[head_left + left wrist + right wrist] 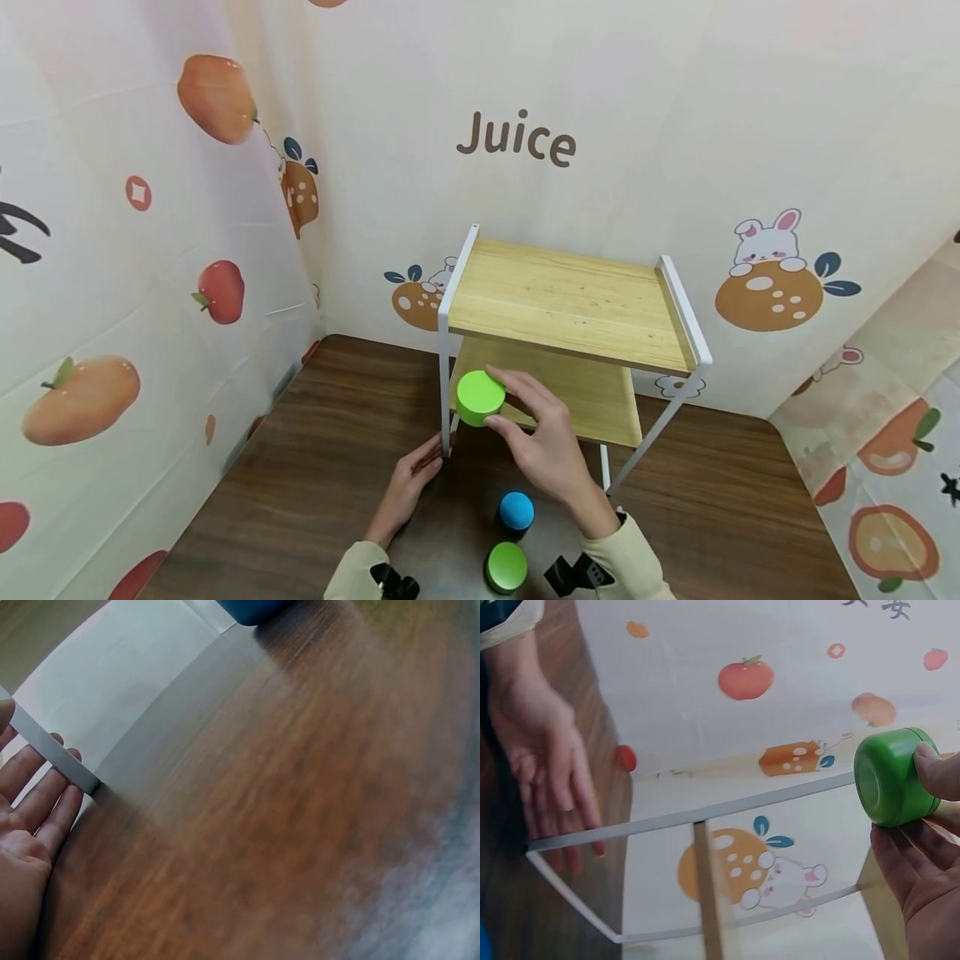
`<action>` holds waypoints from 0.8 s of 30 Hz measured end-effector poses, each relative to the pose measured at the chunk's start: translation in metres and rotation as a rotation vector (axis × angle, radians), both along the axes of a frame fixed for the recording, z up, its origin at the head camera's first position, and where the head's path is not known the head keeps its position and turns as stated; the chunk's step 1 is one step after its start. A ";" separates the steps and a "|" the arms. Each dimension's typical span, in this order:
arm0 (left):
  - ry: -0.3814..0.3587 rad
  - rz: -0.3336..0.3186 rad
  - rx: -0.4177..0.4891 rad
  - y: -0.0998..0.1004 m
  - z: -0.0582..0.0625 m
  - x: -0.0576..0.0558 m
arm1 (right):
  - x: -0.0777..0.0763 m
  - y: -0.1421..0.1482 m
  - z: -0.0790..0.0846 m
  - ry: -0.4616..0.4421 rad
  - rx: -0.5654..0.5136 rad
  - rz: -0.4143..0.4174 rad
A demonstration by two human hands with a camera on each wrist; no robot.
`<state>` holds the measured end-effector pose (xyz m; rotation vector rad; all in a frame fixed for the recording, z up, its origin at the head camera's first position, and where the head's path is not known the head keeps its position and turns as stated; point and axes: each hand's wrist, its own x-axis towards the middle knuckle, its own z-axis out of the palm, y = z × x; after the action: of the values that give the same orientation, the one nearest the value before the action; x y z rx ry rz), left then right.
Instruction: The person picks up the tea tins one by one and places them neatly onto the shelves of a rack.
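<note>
Green jar (480, 397); blue jar (517, 511); fruit-print backdrop (150, 250).

I see a two-tier shelf (570, 308) at the back of the table (300, 467). My right hand (543, 442) holds a jar (480, 397) before the lower tier's left end; my left hand (412, 479) rests at the front-left leg (445, 392). Two more jars (517, 510) (506, 567) stand nearer me — one behind the other.
</note>
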<state>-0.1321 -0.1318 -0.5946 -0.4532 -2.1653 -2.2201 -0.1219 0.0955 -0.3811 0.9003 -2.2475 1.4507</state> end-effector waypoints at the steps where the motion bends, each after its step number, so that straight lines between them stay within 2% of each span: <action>1: 0.005 -0.001 -0.002 0.000 0.000 0.000 | -0.001 0.000 0.003 -0.002 -0.007 0.007; 10: 0.057 -0.013 0.009 -0.002 -0.002 0.000 | -0.008 -0.005 0.026 0.053 -0.017 0.033; 24: 0.029 -0.013 0.006 -0.001 -0.001 0.000 | -0.019 -0.012 0.057 0.110 -0.005 0.077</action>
<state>-0.1326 -0.1324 -0.5960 -0.4977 -2.1476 -2.2110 -0.1411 0.0832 -0.3245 1.0498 -2.1507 1.4022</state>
